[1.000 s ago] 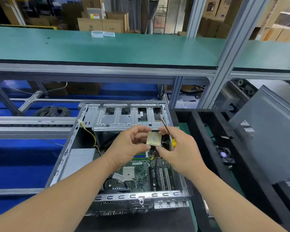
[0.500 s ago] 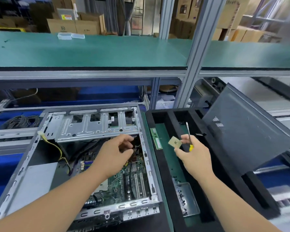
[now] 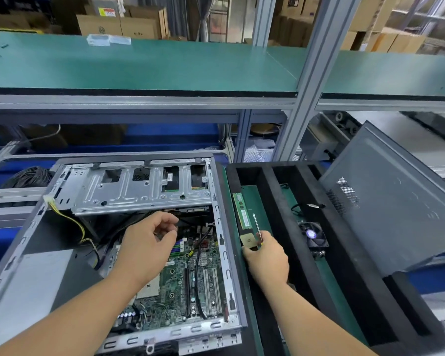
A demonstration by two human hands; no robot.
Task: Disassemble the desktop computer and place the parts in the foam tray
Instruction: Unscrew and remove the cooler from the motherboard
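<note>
An open desktop case (image 3: 49, 222) lies on its side at the left, its green motherboard (image 3: 180, 283) exposed. Beside it on the right stands the black foam tray (image 3: 275, 201). My right hand (image 3: 266, 260) pinches a small square CPU chip (image 3: 248, 239) low over the tray's left slot and also holds a thin screwdriver (image 3: 257, 227) with a yellow handle. A green RAM stick (image 3: 242, 210) lies in that slot just beyond the chip. My left hand (image 3: 149, 242) hovers over the motherboard with fingers loosely curled, holding nothing.
A cooling fan (image 3: 315, 236) with a cable lies in the tray's middle slot. The grey side panel (image 3: 396, 201) leans over the tray's right side. A metal drive cage (image 3: 139, 188) spans the case's far end. A green shelf (image 3: 165, 65) runs overhead.
The chip passed from both hands over the case to my right hand alone, which carried it right and down into the tray's left slot. My left hand stayed over the motherboard.
</note>
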